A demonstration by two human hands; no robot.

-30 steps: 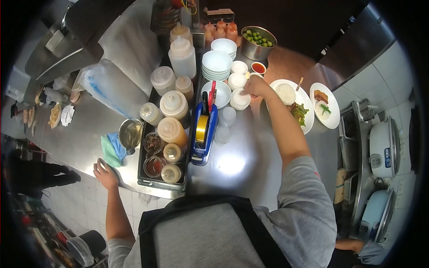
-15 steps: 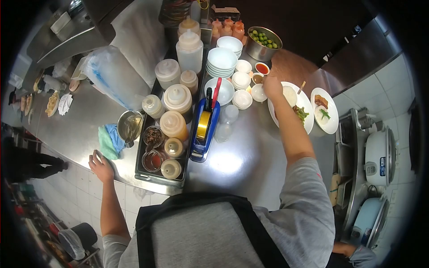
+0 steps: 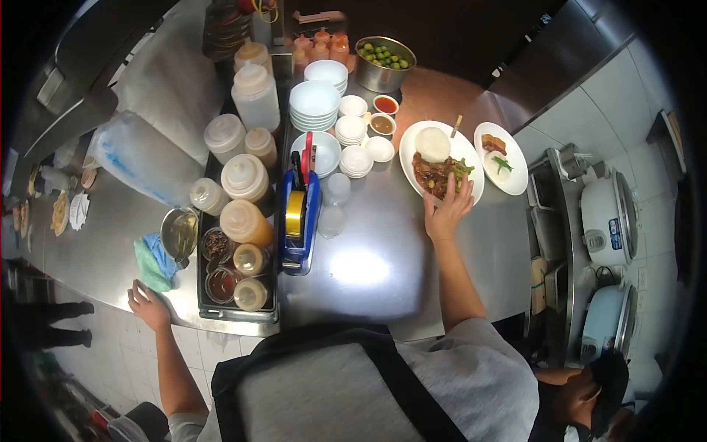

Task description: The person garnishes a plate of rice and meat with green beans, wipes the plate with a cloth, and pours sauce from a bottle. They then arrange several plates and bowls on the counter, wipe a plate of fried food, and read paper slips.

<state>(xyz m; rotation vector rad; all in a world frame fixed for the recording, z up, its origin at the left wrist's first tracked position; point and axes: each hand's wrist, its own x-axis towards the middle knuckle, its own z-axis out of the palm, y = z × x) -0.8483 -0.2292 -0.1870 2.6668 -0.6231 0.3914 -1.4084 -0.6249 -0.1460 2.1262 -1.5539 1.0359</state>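
My right hand [image 3: 448,212], fingers spread, is over the near rim of a white oval plate [image 3: 409,179] and holds nothing. That plate carries a rice mound [image 3: 433,144], brown saucy meat [image 3: 429,174] and green vegetables [image 3: 461,169]. To its right sits a smaller oval plate [image 3: 513,181] with a browned piece of food [image 3: 496,142] and a white portion topped by a green garnish. My left hand [image 3: 149,305] rests open on the counter's edge, just below a green and blue cloth [image 3: 153,267]. Small sauce cups, one red [image 3: 385,105] and one brown [image 3: 381,124], stand left of the large plate.
A black tray [image 3: 239,315] of squeeze bottles and jars stands mid-counter beside a blue tape dispenser [image 3: 300,239]. Stacked bowls [image 3: 313,103] and a metal pot of green citrus fruits [image 3: 386,65] are behind. Rice cookers [image 3: 607,221] line the right side. Another person [image 3: 582,398] is at lower right.
My right hand has moved from the small sauce cups toward me, to the plate's near rim, and its fingers have spread. The view has shifted right; another person's head now shows.
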